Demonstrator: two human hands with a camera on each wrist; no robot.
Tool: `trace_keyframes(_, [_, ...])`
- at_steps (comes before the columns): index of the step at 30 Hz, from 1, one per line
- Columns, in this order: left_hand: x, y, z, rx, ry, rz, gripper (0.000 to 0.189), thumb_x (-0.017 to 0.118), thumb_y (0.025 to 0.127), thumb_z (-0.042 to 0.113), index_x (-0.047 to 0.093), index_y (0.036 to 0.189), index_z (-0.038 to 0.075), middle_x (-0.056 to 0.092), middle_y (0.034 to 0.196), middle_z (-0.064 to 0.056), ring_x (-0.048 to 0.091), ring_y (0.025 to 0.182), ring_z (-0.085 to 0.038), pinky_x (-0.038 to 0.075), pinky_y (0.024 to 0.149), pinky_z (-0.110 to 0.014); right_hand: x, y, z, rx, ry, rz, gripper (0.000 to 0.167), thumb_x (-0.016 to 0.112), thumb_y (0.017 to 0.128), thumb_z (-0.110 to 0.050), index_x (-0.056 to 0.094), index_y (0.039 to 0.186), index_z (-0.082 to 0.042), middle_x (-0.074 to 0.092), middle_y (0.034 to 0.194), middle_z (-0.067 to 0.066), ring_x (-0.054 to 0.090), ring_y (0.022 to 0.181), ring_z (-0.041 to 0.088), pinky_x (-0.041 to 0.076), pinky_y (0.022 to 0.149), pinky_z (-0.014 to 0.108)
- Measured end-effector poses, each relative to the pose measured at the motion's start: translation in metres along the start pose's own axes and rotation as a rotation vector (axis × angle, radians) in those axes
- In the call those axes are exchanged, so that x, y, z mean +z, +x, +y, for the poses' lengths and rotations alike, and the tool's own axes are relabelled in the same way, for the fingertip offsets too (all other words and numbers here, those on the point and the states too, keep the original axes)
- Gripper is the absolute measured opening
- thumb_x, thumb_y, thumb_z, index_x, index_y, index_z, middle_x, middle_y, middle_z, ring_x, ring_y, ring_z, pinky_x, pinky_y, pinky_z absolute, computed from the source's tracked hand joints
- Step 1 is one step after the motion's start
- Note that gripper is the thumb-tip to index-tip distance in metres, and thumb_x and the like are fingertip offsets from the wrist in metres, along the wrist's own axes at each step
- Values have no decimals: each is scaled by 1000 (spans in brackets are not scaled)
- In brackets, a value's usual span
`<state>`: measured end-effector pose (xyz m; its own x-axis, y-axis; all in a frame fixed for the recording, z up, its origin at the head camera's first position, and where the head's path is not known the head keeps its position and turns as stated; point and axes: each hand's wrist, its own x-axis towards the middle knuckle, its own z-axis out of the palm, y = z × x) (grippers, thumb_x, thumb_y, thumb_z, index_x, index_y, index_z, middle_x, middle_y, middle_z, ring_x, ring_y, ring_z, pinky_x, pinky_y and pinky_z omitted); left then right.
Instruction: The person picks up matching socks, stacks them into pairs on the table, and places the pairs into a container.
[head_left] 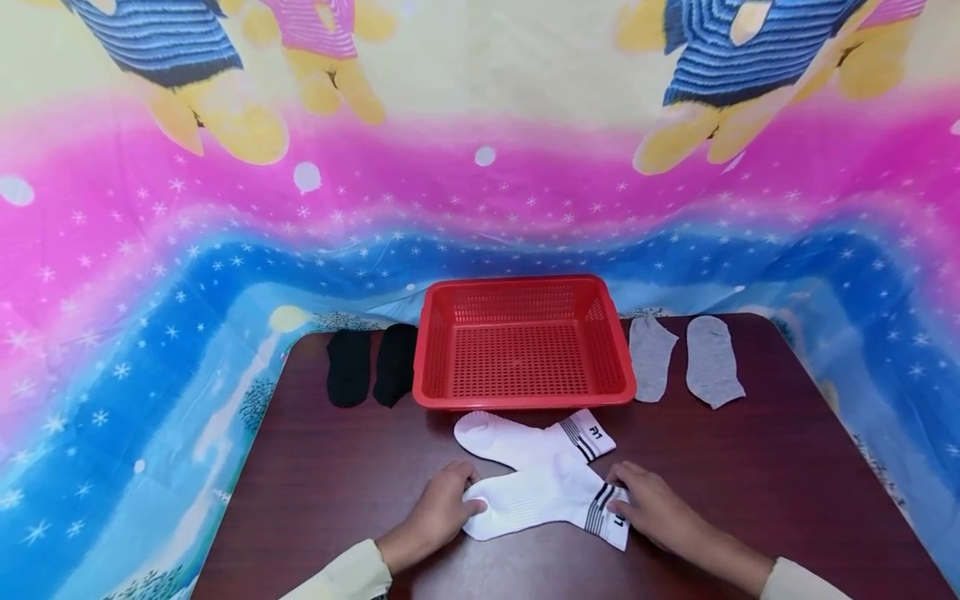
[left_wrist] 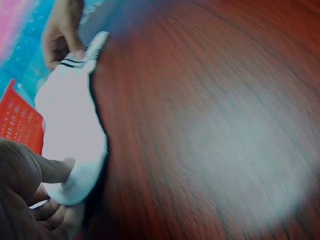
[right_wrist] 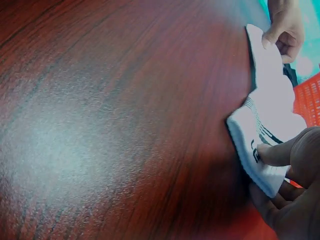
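A white sock [head_left: 525,502] with black stripes at its cuff stretches between both hands, just above or on the table. My left hand [head_left: 438,510] pinches its toe end, thumb on top and fingers beneath, as the left wrist view also shows. At the cuff, my right hand [head_left: 652,508] pinches the striped band [right_wrist: 262,132] between thumb and fingers. A second white sock [head_left: 502,440], also with a striped cuff, lies just behind and is partly covered by the first one.
Behind the white socks stands a red plastic basket [head_left: 525,403]. Two black socks [head_left: 348,368] lie to its left, two grey socks [head_left: 714,360] to its right. All rest on a dark brown table [head_left: 337,475], with a colourful printed cloth [head_left: 480,192] hanging behind.
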<state>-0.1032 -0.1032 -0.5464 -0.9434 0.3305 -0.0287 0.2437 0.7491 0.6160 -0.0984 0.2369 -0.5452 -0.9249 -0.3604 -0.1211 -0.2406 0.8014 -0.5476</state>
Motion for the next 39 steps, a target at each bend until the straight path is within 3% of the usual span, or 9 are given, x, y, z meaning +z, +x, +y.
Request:
trace_keyframes(5, [2, -1, -2, 21, 97, -26, 27, 86, 81, 16, 63, 94, 13, 62, 95, 1, 60, 90, -14, 51, 77, -30, 4, -3, 0, 10, -52, 76, 27, 85, 82, -15, 66, 101, -13, 56, 91, -8, 49, 83, 4, 49, 71, 27])
trace_keyframes(9, [2, -4, -3, 104, 190, -16, 34, 85, 84, 19, 62, 108, 11, 59, 104, -1, 56, 97, -15, 51, 83, -33, 7, -6, 2, -94, -168, 197, 39, 90, 77, -18, 65, 106, -13, 55, 99, -8, 49, 94, 8, 50, 78, 29])
trace_keyframes(14, [-4, -13, -5, 378, 303, 11, 37, 77, 85, 21, 60, 117, 13, 54, 113, 2, 51, 105, -13, 48, 90, -33, 2, -9, 12, -479, -244, 289, 38, 84, 80, -13, 66, 113, -14, 58, 116, -4, 51, 107, 8, 49, 88, 25])
trace_keyframes(17, [-10, -19, -9, 550, 327, -46, 37, 72, 84, 19, 61, 120, 15, 54, 118, 4, 50, 109, -11, 48, 95, -31, -2, -13, 20, -713, -261, 217, 39, 72, 83, -9, 66, 121, -14, 59, 126, -2, 52, 117, 8, 41, 102, 21])
trace_keyframes(19, [-12, -22, -12, 631, 348, -102, 38, 70, 86, 18, 61, 122, 16, 54, 123, 4, 50, 113, -10, 48, 99, -31, -5, -16, 25, -796, -308, 146, 45, 66, 85, -11, 64, 130, -16, 59, 135, -1, 52, 124, 9, 33, 112, 19])
trace_keyframes(23, [-15, -23, -20, 723, 405, -194, 36, 68, 92, 19, 62, 128, 16, 58, 131, 3, 53, 124, -12, 48, 107, -33, -6, -21, 31, -811, -413, 56, 56, 70, 91, -22, 55, 145, -21, 52, 150, -1, 50, 136, 13, 18, 121, 17])
trace_keyframes(31, [-15, -15, -29, 806, 477, -240, 33, 66, 100, 28, 65, 131, 16, 61, 138, -1, 56, 130, -14, 47, 111, -34, -3, -18, 35, -773, -503, 28, 62, 78, 88, -38, 56, 145, -26, 54, 149, -5, 54, 132, 11, 54, 99, 33])
trace_keyframes(36, [-13, -12, -29, 855, 570, -239, 30, 59, 104, 25, 65, 132, 16, 63, 136, -1, 58, 130, -14, 48, 110, -32, 2, -12, 40, -883, -554, 100, 38, 52, 105, -37, 61, 138, -22, 61, 139, -2, 58, 126, 14, 55, 93, 34])
trace_keyframes(39, [-14, -12, -28, 881, 634, -240, 31, 57, 105, 23, 62, 135, 16, 63, 137, 0, 58, 131, -14, 49, 110, -31, 4, -8, 43, -970, -569, 184, 40, 32, 112, -28, 64, 133, -18, 64, 133, 0, 60, 122, 16, 54, 93, 33])
